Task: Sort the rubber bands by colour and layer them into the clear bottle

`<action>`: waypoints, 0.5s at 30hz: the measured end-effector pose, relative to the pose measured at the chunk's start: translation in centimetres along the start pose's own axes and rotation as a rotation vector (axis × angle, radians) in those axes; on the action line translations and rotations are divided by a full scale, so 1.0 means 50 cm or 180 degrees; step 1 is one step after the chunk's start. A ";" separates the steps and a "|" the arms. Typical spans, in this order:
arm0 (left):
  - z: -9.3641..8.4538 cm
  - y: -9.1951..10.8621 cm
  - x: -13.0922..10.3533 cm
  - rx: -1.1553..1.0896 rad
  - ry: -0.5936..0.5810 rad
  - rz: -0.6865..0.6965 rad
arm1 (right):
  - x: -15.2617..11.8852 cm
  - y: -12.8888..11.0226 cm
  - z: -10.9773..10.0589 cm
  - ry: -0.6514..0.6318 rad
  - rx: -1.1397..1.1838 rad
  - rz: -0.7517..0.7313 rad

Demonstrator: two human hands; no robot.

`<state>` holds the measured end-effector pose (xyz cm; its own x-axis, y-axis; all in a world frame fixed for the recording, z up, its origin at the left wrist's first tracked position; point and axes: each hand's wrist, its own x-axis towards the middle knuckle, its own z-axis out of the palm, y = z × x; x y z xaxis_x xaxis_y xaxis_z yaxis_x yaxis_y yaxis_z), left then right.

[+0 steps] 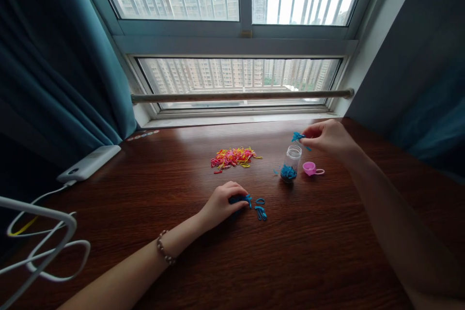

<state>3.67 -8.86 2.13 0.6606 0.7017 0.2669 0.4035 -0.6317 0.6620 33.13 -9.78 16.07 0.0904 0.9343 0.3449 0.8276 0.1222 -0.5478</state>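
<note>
Above the mouth of a small clear jar (293, 155), my right hand (329, 138) pinches a bunch of blue rubber bands (298, 136). More blue bands (288, 172) lie in the bottom of the jar, which stands upright without a lid. My left hand (223, 205) rests on the table, its fingers curled around a clump of blue rubber bands (245, 199). Just right of its fingertips lie a few loose blue bands (260, 213). A pink lid with a loop (310, 169) sits beside the jar on the right.
A pile of pink, red and yellow bands (234, 158) lies left of the jar on the brown wooden table (298, 261). At the far left are a white power bank (90, 162) and white cables (54, 232). Behind the table, a rail (240, 97) crosses the window.
</note>
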 end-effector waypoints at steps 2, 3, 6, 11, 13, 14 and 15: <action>0.000 0.001 0.001 0.0012 -0.0002 -0.0015 | 0.007 0.014 -0.007 -0.0283 -0.0061 0.0024; 0.000 0.001 0.002 0.0019 0.0000 -0.0023 | 0.009 0.019 -0.009 -0.0408 -0.0101 0.0024; 0.000 0.002 0.002 0.0020 -0.0008 -0.0029 | 0.010 0.021 -0.009 -0.0613 -0.0305 -0.0028; 0.000 0.003 0.001 0.0015 -0.0020 -0.0036 | 0.001 0.003 0.003 -0.0231 -0.0646 -0.0375; -0.001 0.003 0.001 0.0021 -0.0028 -0.0032 | -0.003 -0.006 0.007 0.0180 -0.0618 -0.0506; -0.001 0.002 0.001 0.0024 -0.0033 -0.0027 | -0.004 -0.009 0.009 0.0384 -0.0541 -0.0536; -0.001 0.002 0.001 0.0027 -0.0033 -0.0024 | -0.005 -0.012 0.010 0.0538 -0.0432 -0.0535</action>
<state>3.70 -8.88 2.24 0.6640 0.7031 0.2546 0.4139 -0.6291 0.6580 32.31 -9.92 15.93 0.0272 0.8342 0.5508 0.9045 0.2140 -0.3689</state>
